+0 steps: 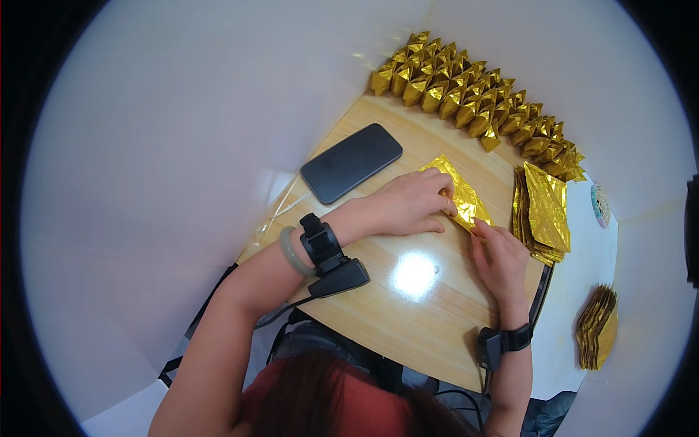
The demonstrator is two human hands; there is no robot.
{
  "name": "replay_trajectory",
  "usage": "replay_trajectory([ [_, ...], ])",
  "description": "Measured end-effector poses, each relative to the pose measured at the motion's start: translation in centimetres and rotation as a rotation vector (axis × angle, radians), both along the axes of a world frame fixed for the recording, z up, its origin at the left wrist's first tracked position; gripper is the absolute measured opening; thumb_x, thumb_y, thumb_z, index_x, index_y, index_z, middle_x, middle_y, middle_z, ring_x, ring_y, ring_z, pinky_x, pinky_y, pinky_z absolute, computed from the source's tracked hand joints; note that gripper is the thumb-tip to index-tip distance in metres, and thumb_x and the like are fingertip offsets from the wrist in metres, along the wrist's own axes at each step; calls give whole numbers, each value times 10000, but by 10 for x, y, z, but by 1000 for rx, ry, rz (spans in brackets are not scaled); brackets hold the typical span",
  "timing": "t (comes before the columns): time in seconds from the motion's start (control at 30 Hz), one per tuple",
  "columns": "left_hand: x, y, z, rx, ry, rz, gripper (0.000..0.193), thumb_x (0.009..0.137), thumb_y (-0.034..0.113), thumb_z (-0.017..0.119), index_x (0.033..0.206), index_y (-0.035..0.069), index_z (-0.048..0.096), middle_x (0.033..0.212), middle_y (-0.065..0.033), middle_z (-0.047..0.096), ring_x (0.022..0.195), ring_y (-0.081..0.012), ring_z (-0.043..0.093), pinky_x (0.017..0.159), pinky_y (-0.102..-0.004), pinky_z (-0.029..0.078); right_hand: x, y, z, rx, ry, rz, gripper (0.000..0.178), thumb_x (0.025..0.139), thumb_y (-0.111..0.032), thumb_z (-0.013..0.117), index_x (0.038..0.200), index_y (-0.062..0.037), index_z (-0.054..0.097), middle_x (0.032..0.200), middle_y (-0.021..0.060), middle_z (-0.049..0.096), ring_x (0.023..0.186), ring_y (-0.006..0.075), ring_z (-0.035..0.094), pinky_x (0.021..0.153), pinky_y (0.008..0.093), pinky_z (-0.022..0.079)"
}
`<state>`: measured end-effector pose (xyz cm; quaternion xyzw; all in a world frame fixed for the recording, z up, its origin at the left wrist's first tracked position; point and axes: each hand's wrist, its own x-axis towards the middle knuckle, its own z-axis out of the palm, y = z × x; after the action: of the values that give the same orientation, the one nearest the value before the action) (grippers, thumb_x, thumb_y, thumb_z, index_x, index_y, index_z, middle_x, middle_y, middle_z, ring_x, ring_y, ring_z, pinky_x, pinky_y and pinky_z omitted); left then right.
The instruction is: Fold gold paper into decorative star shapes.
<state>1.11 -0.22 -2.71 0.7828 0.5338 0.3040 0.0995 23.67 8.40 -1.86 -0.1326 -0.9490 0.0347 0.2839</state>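
Observation:
A sheet of shiny gold foil paper (468, 195) lies slantwise on the wooden table between my hands. My left hand (419, 202) has its curled fingers on the sheet's left edge, covering part of it. At the sheet's lower right corner, my right hand (501, 255) pinches the foil between thumb and fingers. Just right of it lies a stack of flat gold foil pieces (547, 207). Behind, several rows of folded gold foil ingots (466, 91) stand packed together with their points up.
A black phone (352, 163) lies left of my left hand, with a white cable near it. A second bundle of gold foil (598, 328) sits on the white surface at right, below a small round patterned object (600, 205). White walls enclose the table (364, 313).

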Motion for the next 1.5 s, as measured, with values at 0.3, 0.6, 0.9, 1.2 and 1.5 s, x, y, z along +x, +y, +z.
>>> replay_trajectory([
  [0.3,0,2,0,-56,-88,5,149,744,176,725,839,80,662,988,-68,562,1039,-266,506,902,-354,431,-6,-5,11,-281,-9,11,341,647,-11,639,984,-65,635,920,83,641,888,260,611,771,355,502],
  [0.6,0,3,1,-34,-69,15,186,738,175,730,855,76,625,963,-85,572,1003,-278,527,895,-366,429,3,-1,2,-497,-46,-99,234,762,-41,691,990,-49,638,848,80,616,743,189,603,641,287,488],
  [0.9,4,1,1,0,-80,-39,210,787,181,696,967,82,650,1036,-89,579,1029,-273,529,901,-384,422,-8,0,-12,-677,123,-284,427,815,-68,702,1202,-27,526,842,54,587,698,130,559,620,259,464],
  [1.2,1,1,-1,50,-6,9,155,794,145,671,937,137,729,1020,-58,579,1033,-250,524,890,-364,428,-9,-7,-1,-307,29,-196,315,799,-112,696,1086,-45,583,861,94,567,768,248,574,668,340,475],
  [1.5,4,-1,4,-19,5,245,212,742,179,727,937,118,674,1028,-59,551,1027,-266,503,873,-365,421,-12,-21,9,-430,-54,-13,302,750,-114,670,1047,-61,657,863,95,547,809,272,532,696,360,449],
])
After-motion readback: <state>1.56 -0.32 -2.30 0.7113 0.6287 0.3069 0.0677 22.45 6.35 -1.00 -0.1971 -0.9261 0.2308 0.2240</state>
